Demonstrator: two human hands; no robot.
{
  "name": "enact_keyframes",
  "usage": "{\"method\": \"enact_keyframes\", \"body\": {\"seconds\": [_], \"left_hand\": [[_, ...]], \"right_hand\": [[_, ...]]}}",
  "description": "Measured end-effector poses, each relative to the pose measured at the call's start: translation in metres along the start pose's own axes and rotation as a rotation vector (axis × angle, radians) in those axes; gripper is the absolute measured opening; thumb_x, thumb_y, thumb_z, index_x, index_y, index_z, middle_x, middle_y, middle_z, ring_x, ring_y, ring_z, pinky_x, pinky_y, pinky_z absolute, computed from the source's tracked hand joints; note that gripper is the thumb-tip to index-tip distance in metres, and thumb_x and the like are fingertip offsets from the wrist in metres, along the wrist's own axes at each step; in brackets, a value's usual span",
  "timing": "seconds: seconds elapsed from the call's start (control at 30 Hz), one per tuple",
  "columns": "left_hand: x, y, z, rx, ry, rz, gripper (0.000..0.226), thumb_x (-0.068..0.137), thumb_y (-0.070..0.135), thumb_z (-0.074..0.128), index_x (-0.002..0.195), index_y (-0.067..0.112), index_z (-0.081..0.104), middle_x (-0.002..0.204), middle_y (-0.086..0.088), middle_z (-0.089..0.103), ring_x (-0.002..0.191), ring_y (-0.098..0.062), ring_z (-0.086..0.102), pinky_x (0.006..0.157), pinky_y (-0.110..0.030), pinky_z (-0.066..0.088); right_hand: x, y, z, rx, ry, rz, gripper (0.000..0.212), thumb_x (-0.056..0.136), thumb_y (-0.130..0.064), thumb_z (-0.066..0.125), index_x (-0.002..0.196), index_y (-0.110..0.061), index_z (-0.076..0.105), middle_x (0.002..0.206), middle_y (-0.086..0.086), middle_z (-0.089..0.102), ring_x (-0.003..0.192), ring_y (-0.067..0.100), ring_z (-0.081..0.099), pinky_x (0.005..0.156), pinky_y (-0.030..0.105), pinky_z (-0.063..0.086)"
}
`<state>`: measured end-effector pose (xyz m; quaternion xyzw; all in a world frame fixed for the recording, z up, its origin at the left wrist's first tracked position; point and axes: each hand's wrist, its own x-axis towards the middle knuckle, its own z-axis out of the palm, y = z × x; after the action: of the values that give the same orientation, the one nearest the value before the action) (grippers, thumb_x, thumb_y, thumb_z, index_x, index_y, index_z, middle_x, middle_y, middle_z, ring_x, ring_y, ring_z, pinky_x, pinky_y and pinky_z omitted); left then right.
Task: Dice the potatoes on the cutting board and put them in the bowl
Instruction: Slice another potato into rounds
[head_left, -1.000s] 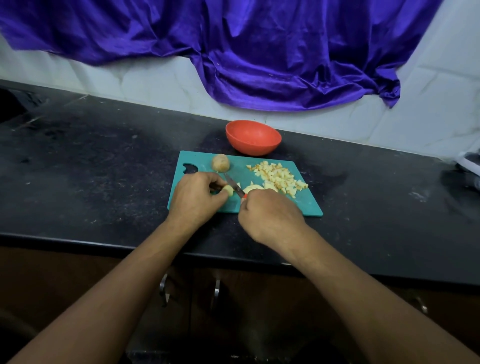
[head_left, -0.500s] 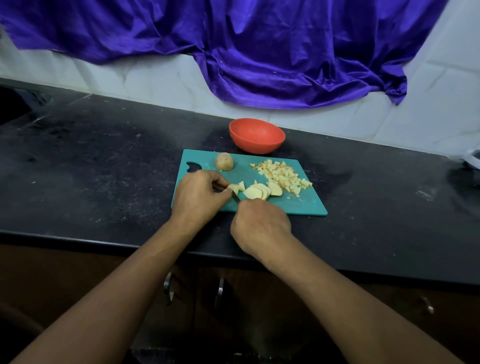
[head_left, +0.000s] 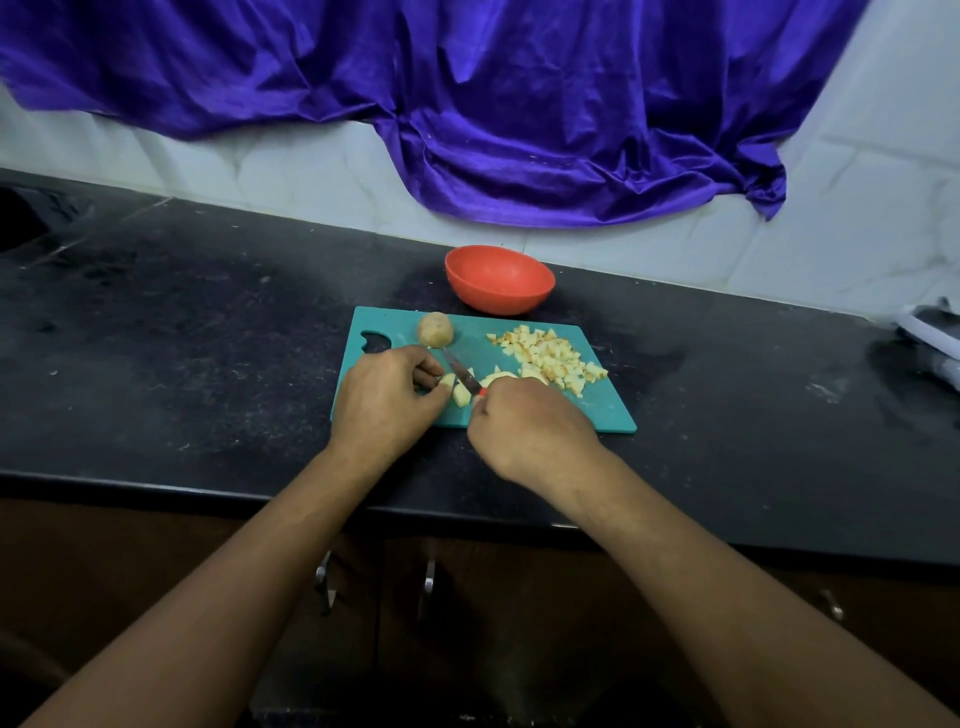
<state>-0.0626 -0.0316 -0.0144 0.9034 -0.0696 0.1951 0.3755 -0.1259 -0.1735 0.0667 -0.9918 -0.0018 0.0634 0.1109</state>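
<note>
On the near left part of the teal cutting board (head_left: 597, 410), seen from your head camera, your left hand (head_left: 384, 405) rests with its fingers curled inward, thumb and fingertips pinching a small pale potato piece (head_left: 448, 380) at the very tips. Your right hand (head_left: 524, 431) sits just beside it on the board's near edge, closed round the red handle of a knife (head_left: 460, 375); only a sliver of that handle shows above your knuckles. The blade runs up and to the left, its tip just past your left fingertips, and the pinched piece lies against the blade's left side. A second cut chunk (head_left: 461, 395) lies on the board under the blade, between your two hands, touching neither clearly. More slices peek out just beyond your right knuckles, and the diced pile (head_left: 550, 356) spreads across the board's right half, well apart from your left fingers. A whole potato (head_left: 435, 329) stands near the far left corner, just beyond your left knuckles. The red bowl (head_left: 501, 296) sits on the black counter (head_left: 182, 338) just behind the board; its inside shows no potato. A purple cloth (head_left: 519, 104) hangs over the tiled wall behind.
</note>
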Motion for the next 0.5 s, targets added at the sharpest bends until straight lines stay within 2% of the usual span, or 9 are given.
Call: {"method": "enact_keyframes", "body": {"seconds": [0.13, 0.5], "left_hand": [[-0.0017, 0.0008, -0.0012, -0.005, 0.009, 0.006, 0.007, 0.083, 0.03, 0.077, 0.087, 0.028, 0.073, 0.08, 0.017, 0.072, 0.08, -0.001, 0.069, 0.08, -0.038, 0.059], [-0.0019, 0.0012, -0.0022, 0.0, 0.014, -0.011, 0.006, 0.084, 0.029, 0.079, 0.084, 0.027, 0.073, 0.077, 0.017, 0.072, 0.077, 0.001, 0.068, 0.08, -0.033, 0.058]], "right_hand": [[0.0008, -0.0052, 0.0028, -0.039, 0.008, -0.013, 0.027, 0.106, -0.036, 0.044, 0.112, -0.017, 0.062, 0.086, -0.001, 0.052, 0.088, 0.02, 0.057, 0.067, 0.036, 0.04], [0.0047, -0.0106, 0.0059, -0.062, 0.012, 0.011, 0.03, 0.106, -0.037, 0.044, 0.118, -0.017, 0.062, 0.098, 0.002, 0.058, 0.091, 0.021, 0.059, 0.068, 0.037, 0.043]]}}
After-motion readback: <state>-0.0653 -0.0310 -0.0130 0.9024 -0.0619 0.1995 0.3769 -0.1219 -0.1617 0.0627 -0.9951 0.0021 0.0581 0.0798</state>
